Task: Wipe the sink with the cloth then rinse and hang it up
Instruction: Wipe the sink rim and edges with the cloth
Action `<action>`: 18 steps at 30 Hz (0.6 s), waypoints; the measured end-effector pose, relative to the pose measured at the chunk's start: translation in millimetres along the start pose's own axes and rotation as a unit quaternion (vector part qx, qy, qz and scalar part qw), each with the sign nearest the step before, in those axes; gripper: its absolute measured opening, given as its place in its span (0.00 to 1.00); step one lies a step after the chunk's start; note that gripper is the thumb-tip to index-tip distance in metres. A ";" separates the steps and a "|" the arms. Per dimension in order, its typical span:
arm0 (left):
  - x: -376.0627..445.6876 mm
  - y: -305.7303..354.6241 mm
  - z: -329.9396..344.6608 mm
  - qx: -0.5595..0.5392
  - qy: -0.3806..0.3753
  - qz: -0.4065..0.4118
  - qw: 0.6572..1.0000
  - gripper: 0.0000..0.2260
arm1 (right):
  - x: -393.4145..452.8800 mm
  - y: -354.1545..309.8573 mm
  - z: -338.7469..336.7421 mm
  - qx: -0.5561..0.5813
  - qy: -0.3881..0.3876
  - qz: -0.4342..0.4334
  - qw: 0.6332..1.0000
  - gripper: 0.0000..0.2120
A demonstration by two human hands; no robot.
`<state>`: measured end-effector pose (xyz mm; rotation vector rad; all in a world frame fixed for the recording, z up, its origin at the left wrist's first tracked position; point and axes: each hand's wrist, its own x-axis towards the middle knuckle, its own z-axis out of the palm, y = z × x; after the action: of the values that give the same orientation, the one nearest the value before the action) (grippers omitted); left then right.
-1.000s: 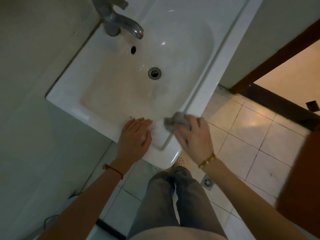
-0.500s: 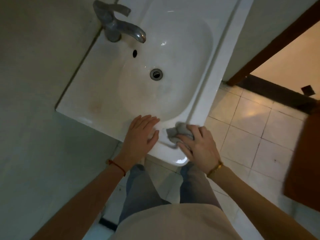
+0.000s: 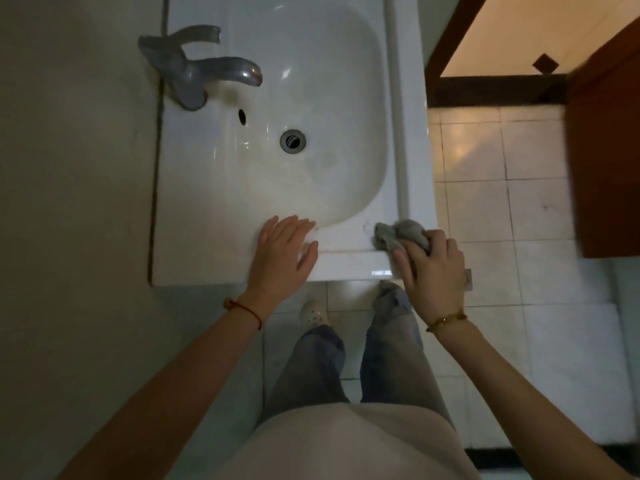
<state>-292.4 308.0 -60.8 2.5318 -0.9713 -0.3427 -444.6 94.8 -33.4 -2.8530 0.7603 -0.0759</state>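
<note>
A white sink (image 3: 194, 209) fills the upper middle of the head view, with a round drain (image 3: 293, 141) in its basin and a grey metal tap (image 3: 201, 69) at the back left. My right hand (image 3: 431, 275) is closed on a crumpled grey cloth (image 3: 398, 233) and presses it onto the sink's near right corner. My left hand (image 3: 282, 256) lies flat and open on the near rim, fingers spread, to the left of the cloth. The part of the cloth under my fingers is hidden.
A plain wall (image 3: 76, 168) runs along the sink's left side. Pale floor tiles (image 3: 502, 209) lie to the right, with a dark doorway threshold (image 3: 495, 95) and a brown wooden door (image 3: 606, 150) beyond. My legs and a white shoe (image 3: 313, 315) stand below the sink.
My right hand has slid the cloth along the near rim from the front edge to the right corner. My left hand stays flat on the rim. The view has swung round the sink.
</note>
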 end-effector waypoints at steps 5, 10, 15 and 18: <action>-0.5 -2.3 0.7 -0.005 -0.001 -0.002 1.000 0.22 | -8.1 -75.3 12.7 0.056 -0.014 0.002 0.998 0.19; -3.0 -5.9 -4.4 -0.027 0.003 -0.001 1.000 0.22 | -5.8 -61.3 2.5 -0.001 -0.034 -0.033 0.999 0.20; -9.4 -16.3 -10.2 -0.010 0.018 0.006 1.000 0.21 | -6.3 -12.2 -7.1 -0.052 0.001 -0.082 0.995 0.16; -11.9 -22.0 -10.5 0.002 0.024 0.007 1.000 0.20 | 3.4 -36.5 4.0 -0.038 -0.005 -0.107 0.994 0.16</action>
<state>-284.5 333.9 -60.5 2.5235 -0.9728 -0.2733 -423.5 124.8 -30.2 -2.9940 0.4634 -0.0646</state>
